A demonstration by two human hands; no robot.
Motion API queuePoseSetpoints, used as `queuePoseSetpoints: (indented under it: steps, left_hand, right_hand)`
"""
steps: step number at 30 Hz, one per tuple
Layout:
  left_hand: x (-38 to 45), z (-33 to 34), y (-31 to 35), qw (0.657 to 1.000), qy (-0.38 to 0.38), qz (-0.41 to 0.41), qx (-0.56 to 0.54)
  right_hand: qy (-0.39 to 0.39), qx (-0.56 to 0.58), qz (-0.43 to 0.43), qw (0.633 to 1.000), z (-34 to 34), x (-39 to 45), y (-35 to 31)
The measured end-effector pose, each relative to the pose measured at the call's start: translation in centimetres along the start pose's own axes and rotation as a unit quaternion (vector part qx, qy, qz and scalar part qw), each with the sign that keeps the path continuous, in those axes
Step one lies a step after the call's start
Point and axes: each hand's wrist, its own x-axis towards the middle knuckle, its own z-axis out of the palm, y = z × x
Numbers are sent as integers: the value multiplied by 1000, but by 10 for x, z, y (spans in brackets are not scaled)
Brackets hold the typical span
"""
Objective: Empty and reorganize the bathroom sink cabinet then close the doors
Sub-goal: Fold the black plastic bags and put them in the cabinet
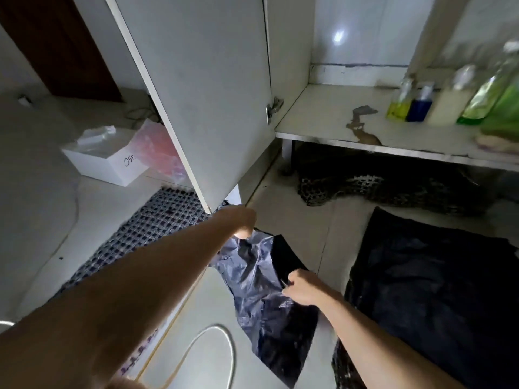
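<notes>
The cabinet door [196,88] is held open above the left hand [243,220], whose grip cannot be told, the shelf [323,119] beyond carries only bottles [446,99], and a dark plastic bag [261,276] is pinched by the right hand [304,287], so reorganizing and closing appear left.

**Hidden, cropped and blurred near the cabinet door**

The cabinet door [196,88] hides part of the pink bag [161,148] behind it. Right of the door, the bottles [449,99] are blurred, labels unreadable; the greenest runs off-frame. The left hand [243,220] hides its own fingers.
</notes>
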Motion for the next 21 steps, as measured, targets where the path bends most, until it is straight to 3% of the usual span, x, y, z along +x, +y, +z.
queuePoseSetpoints:
  steps: [4,8,11,13,15,17,19,21]
  left_hand:
    - [-10,-61,24,993,100,48,-27]
    - [-32,-133,49,967,211,110,-85]
    - [-53,-192,71,927,290,168,-168]
    - [-72,-225,84,884,348,212,-230]
    - [-91,-245,97,836,398,267,-268]
    - [-102,-252,109,791,428,325,-292]
    - [-109,-251,124,755,460,362,-295]
    - [-111,-248,138,716,483,399,-308]
  right_hand:
    - [-13,-8,-19,1000,-98,-34,7]
    - [131,24,-11,991,-201,-86,29]
    - [235,60,-19,970,-261,-130,48]
    - [321,132,-46,936,-288,-162,58]
    - [421,217,-84,877,-301,-194,68]
    - [499,202,-95,838,-303,-221,76]
    - [497,125,-56,857,-299,-239,86]
    - [415,98,-8,904,-291,-250,98]
